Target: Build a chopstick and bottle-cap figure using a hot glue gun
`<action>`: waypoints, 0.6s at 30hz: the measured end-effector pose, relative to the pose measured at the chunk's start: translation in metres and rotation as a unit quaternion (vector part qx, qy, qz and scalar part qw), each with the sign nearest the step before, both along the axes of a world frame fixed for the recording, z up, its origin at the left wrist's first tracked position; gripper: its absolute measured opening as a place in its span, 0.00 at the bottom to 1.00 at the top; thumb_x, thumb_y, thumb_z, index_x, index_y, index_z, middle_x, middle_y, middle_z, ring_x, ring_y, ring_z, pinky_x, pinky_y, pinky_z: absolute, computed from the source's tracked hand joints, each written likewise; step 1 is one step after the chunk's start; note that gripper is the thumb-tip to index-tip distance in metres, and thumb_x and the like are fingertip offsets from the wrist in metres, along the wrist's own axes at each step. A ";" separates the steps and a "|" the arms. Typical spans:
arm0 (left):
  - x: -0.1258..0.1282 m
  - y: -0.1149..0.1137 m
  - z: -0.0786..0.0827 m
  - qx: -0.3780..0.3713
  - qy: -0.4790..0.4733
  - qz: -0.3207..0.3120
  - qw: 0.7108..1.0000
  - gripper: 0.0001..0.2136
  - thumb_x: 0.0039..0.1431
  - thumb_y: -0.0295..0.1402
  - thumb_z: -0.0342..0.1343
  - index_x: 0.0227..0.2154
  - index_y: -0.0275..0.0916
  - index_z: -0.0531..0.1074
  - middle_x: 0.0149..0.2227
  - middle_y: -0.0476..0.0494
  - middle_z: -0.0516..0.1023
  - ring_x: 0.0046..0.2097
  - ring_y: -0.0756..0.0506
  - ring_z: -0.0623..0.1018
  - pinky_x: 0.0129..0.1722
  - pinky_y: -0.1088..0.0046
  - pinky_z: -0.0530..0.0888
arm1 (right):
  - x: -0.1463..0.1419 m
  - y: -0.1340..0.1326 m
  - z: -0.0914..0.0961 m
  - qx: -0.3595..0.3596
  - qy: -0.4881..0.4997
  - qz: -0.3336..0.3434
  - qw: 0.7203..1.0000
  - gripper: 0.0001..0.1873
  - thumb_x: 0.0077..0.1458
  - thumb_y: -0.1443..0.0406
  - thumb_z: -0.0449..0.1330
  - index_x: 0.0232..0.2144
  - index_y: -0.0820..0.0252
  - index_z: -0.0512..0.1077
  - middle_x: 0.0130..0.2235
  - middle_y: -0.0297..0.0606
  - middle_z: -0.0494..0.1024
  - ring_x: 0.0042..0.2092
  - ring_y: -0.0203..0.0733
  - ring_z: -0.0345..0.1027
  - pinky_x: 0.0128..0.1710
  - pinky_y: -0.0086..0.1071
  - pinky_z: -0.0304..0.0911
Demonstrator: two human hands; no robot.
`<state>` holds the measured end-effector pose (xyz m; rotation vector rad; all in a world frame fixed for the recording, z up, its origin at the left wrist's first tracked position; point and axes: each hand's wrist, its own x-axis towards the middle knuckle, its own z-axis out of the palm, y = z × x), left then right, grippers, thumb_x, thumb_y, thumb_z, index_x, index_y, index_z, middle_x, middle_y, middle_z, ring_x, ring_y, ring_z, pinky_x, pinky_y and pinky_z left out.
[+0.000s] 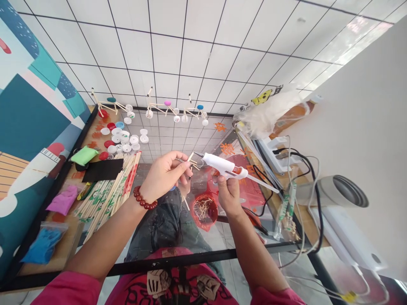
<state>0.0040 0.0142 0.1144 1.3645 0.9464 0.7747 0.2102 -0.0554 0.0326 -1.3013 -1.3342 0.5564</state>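
My left hand, with a red bead bracelet at its wrist, pinches a short wooden stick between thumb and fingers. More short stick pieces show at the fingertips; how they join I cannot tell. My right hand is wrapped round the handle of a white glue gun. Its dark nozzle points left, touching or nearly touching the end of the stick. From the gun's back a long translucent glue stick sticks out. Both hands are above the glass table.
Stick-and-cap models line the table's back edge. At left lie loose bottle caps, wrapped chopsticks, a black sheet and green, pink and blue clay. A red container holds short sticks. Cables run at right.
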 end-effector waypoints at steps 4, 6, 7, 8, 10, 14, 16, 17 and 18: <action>0.000 -0.001 0.000 -0.006 -0.014 -0.004 1.000 0.10 0.59 0.39 0.57 0.38 0.38 0.68 0.29 0.45 0.81 0.23 0.52 0.77 0.17 0.80 0.68 | 0.001 0.000 0.001 -0.001 -0.008 0.000 1.000 0.16 0.65 0.53 0.50 0.36 0.57 0.70 0.34 0.37 0.72 0.33 0.40 0.63 0.35 0.35 0.61; 0.001 -0.001 0.001 -0.009 -0.018 -0.005 1.000 0.10 0.59 0.39 0.57 0.38 0.38 0.68 0.29 0.45 0.81 0.22 0.52 0.76 0.16 0.80 0.68 | 0.002 0.000 0.001 0.000 -0.012 0.004 1.000 0.16 0.65 0.53 0.50 0.35 0.57 0.70 0.32 0.36 0.71 0.32 0.39 0.62 0.34 0.35 0.60; 0.001 -0.001 0.001 -0.010 -0.018 -0.004 1.000 0.10 0.59 0.39 0.57 0.38 0.38 0.68 0.29 0.45 0.81 0.22 0.52 0.76 0.16 0.80 0.68 | 0.002 0.000 0.001 0.000 -0.012 0.005 1.000 0.16 0.65 0.54 0.50 0.35 0.57 0.69 0.32 0.36 0.70 0.32 0.39 0.62 0.34 0.35 0.60; 0.001 -0.001 0.001 -0.011 -0.018 -0.003 1.000 0.11 0.59 0.39 0.57 0.38 0.38 0.68 0.29 0.45 0.81 0.22 0.52 0.76 0.16 0.81 0.68 | 0.002 0.000 0.001 0.000 -0.013 0.005 1.000 0.16 0.65 0.54 0.50 0.34 0.57 0.69 0.32 0.35 0.70 0.32 0.39 0.62 0.34 0.35 0.60; 0.002 -0.002 0.001 -0.011 -0.014 -0.004 1.000 0.11 0.59 0.40 0.58 0.39 0.38 0.68 0.29 0.45 0.81 0.22 0.52 0.76 0.17 0.80 0.68 | 0.003 0.000 0.002 -0.001 -0.016 0.003 1.000 0.16 0.65 0.54 0.50 0.34 0.57 0.69 0.31 0.35 0.70 0.32 0.39 0.62 0.34 0.35 0.60; 0.002 -0.003 0.002 -0.008 -0.011 -0.006 1.000 0.11 0.59 0.39 0.58 0.38 0.38 0.68 0.29 0.45 0.80 0.23 0.51 0.76 0.17 0.79 0.69 | 0.003 0.000 0.003 -0.003 -0.017 0.001 1.000 0.16 0.65 0.53 0.50 0.34 0.57 0.69 0.30 0.35 0.69 0.31 0.39 0.61 0.33 0.34 0.59; 0.002 -0.003 0.003 -0.003 -0.011 0.001 1.000 0.10 0.58 0.39 0.58 0.38 0.38 0.68 0.29 0.46 0.80 0.23 0.52 0.76 0.17 0.80 0.68 | 0.002 0.000 0.003 0.003 -0.009 0.008 1.000 0.15 0.65 0.55 0.50 0.34 0.57 0.69 0.31 0.35 0.68 0.32 0.39 0.61 0.34 0.34 0.58; 0.001 -0.003 0.003 0.001 -0.010 0.007 1.000 0.10 0.58 0.39 0.59 0.37 0.38 0.68 0.28 0.46 0.80 0.23 0.52 0.76 0.17 0.80 0.68 | 0.002 0.001 0.003 0.006 -0.006 0.013 1.000 0.15 0.65 0.55 0.50 0.35 0.57 0.69 0.31 0.35 0.68 0.32 0.38 0.61 0.34 0.34 0.58; 0.001 -0.003 0.003 0.007 -0.007 0.012 1.000 0.10 0.58 0.38 0.59 0.37 0.38 0.69 0.28 0.46 0.80 0.23 0.52 0.76 0.18 0.80 0.68 | 0.002 0.001 0.003 0.009 -0.004 0.018 1.000 0.14 0.66 0.56 0.50 0.35 0.57 0.69 0.32 0.35 0.68 0.32 0.38 0.61 0.34 0.34 0.58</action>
